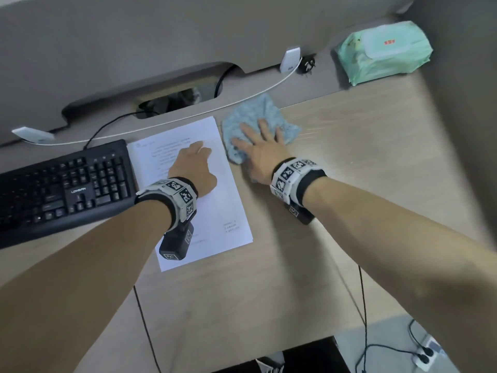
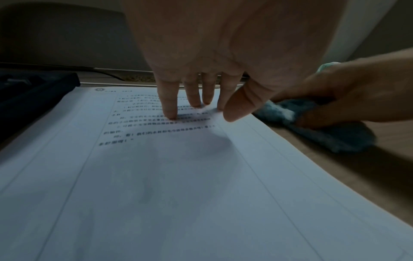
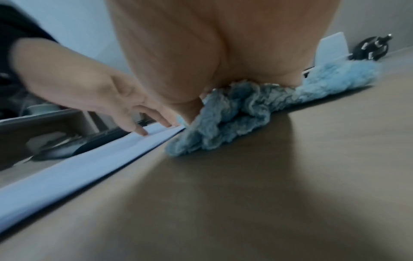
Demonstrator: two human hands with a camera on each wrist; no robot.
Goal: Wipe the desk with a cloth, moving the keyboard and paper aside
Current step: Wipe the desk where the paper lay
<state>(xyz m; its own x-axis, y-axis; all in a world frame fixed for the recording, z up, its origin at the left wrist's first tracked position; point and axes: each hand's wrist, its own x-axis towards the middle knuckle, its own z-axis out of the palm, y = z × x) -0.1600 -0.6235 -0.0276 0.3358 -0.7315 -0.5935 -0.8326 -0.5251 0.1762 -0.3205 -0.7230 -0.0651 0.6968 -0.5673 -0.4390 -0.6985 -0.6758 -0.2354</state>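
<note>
Your right hand (image 1: 259, 154) lies flat on the cloth (image 1: 259, 122), left hand's (image 1: 192, 168) fingertips (image 2: 171, 113) press the paper (image 1: 204, 211) — keyboard (image 1: 64, 189) at 9 o'clock, wipes pack (image 1: 383, 51) at 1 — print blurred

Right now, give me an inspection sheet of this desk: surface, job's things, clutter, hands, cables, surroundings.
Surface: wooden desk, faint wet streaks right of the cloth.
Job's things: blue cloth bunched on the desk beside the paper's right edge; paper flat, its left edge by the black keyboard.
Clutter: green wipes pack at the back right; two white brackets along the back.
Hands: left hand presses fingertips on the paper; right hand lies flat, pressing the cloth.
Cables: white cable runs along the back; black keyboard lead goes into the cutout.
Surroundings: grey partition behind; power strip on the floor.
</note>
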